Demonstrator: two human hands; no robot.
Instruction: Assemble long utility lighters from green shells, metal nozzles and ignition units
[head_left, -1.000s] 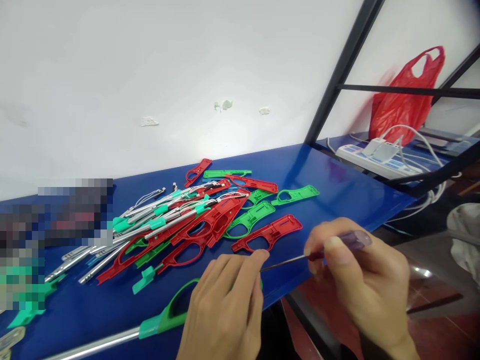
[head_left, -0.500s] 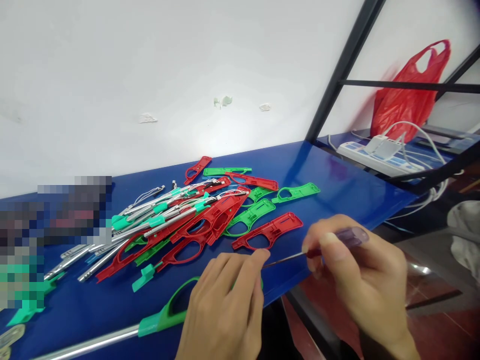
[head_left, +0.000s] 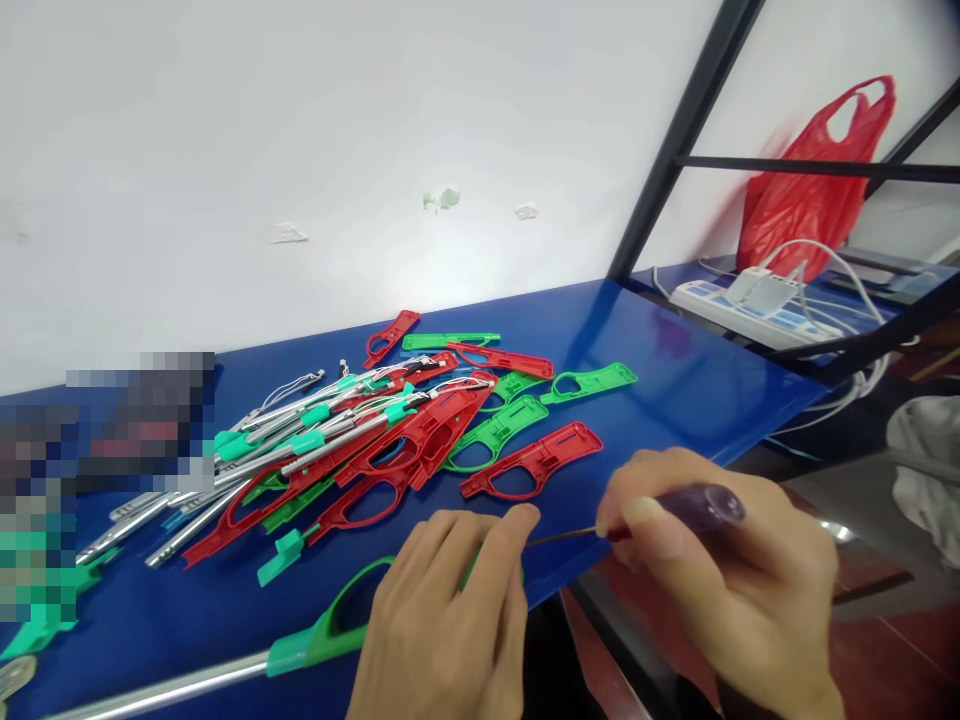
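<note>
My left hand is closed over the handle of a green gas lighter, pressed down at the table's near edge. Its loop, teal collar and long metal barrel stick out to the left; the rest of the handle is under my fingers. In my right hand a screwdriver with a dark purple handle is gripped, thumb along it. The thin shaft points left to my left fingertips, where the tip is hidden. Just beyond lies a red handle half-shell with its inside facing up.
Green half-shells and red ones lie at the back of the blue table. Metal barrels with wires are heaped on the left. A black frame, a power strip and a red plastic bag stand right.
My right hand has turned the screwdriver: the handle's end now faces more toward me. The hand sits slightly lower and farther right. My left hand keeps its hold on the gas lighter.
</note>
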